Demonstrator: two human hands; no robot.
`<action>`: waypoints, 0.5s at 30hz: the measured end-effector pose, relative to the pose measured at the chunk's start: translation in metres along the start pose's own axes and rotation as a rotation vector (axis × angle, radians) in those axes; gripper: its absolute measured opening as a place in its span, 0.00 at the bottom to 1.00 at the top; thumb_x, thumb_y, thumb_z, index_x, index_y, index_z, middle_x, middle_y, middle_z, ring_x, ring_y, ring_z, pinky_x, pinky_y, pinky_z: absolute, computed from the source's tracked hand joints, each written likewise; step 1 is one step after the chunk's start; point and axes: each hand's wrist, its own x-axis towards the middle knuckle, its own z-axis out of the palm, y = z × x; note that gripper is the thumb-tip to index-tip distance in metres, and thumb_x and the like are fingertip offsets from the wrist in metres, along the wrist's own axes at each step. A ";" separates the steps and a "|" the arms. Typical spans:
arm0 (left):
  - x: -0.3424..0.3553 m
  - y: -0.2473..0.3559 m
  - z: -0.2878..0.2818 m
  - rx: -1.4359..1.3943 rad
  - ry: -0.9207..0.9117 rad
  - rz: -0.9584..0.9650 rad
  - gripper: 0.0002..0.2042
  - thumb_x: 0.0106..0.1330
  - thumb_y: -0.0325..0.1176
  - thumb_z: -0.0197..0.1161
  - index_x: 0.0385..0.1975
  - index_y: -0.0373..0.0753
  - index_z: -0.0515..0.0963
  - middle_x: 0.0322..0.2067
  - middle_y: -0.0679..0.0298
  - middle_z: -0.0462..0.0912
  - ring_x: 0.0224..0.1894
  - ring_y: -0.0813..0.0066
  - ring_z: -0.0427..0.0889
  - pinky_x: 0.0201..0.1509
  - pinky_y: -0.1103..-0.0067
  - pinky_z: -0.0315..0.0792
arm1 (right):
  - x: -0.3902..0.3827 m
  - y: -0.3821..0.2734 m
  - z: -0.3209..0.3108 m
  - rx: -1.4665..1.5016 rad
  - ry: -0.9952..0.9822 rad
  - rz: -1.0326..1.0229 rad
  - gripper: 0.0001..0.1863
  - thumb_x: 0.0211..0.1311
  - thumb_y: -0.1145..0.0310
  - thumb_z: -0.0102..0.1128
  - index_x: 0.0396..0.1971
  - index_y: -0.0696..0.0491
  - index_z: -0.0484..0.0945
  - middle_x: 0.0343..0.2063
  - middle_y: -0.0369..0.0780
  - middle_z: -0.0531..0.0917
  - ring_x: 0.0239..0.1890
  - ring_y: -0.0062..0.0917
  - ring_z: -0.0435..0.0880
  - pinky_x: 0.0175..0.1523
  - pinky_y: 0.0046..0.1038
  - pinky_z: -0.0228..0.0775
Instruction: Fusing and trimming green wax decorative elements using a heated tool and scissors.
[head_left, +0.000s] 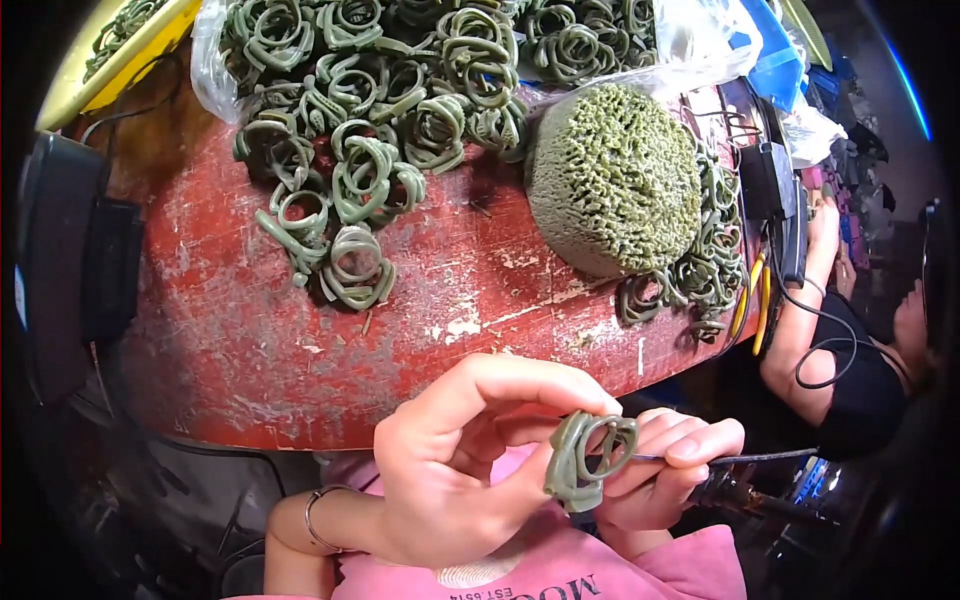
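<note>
My left hand (445,475) pinches a green, ring-shaped piece (570,465), apparently wax, with looped bands, between thumb and finger above the table's front edge. Just to its right, my right hand (665,460) grips a thin dark tool (760,455) whose shaft reaches to the ring piece. Whether the tip touches it is hard to tell. Both hands are over the pink shirt at the lower middle.
Piles of similar green pieces (360,170) cover the red table's (420,320) back, beside a porous green block (610,180). Around lie a yellow tray (120,90), blue bin (770,50), black devices (75,260), cables and yellow-handled tools (762,300). Another person (800,370) sits at right.
</note>
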 end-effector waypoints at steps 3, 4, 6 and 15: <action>-0.002 0.003 0.002 -0.041 0.005 -0.030 0.12 0.51 0.20 0.57 0.33 0.31 0.63 0.28 0.52 0.73 0.31 0.71 0.75 0.34 0.78 0.71 | 0.003 -0.001 0.002 -0.017 -0.014 -0.005 0.09 0.55 0.66 0.51 0.30 0.57 0.67 0.13 0.43 0.77 0.15 0.25 0.77 0.18 0.21 0.70; -0.003 0.001 -0.001 -0.040 0.008 -0.030 0.12 0.51 0.20 0.57 0.33 0.31 0.63 0.28 0.52 0.73 0.31 0.71 0.75 0.34 0.78 0.71 | 0.003 0.001 0.002 -0.025 -0.025 0.000 0.10 0.55 0.65 0.51 0.30 0.57 0.67 0.13 0.43 0.77 0.15 0.25 0.77 0.18 0.21 0.70; -0.004 -0.002 -0.006 -0.156 -0.050 -0.032 0.12 0.52 0.14 0.50 0.37 0.24 0.63 0.37 0.51 0.71 0.41 0.70 0.73 0.46 0.77 0.70 | 0.003 0.003 0.002 -0.034 -0.038 0.006 0.10 0.55 0.65 0.51 0.30 0.57 0.67 0.14 0.44 0.77 0.16 0.25 0.78 0.19 0.21 0.70; -0.004 -0.001 -0.006 -0.184 -0.058 -0.107 0.11 0.53 0.16 0.51 0.38 0.24 0.63 0.37 0.52 0.71 0.43 0.71 0.72 0.47 0.78 0.69 | -0.003 0.007 0.004 -0.126 0.073 -0.010 0.12 0.55 0.63 0.50 0.30 0.57 0.65 0.10 0.41 0.74 0.12 0.24 0.75 0.15 0.21 0.66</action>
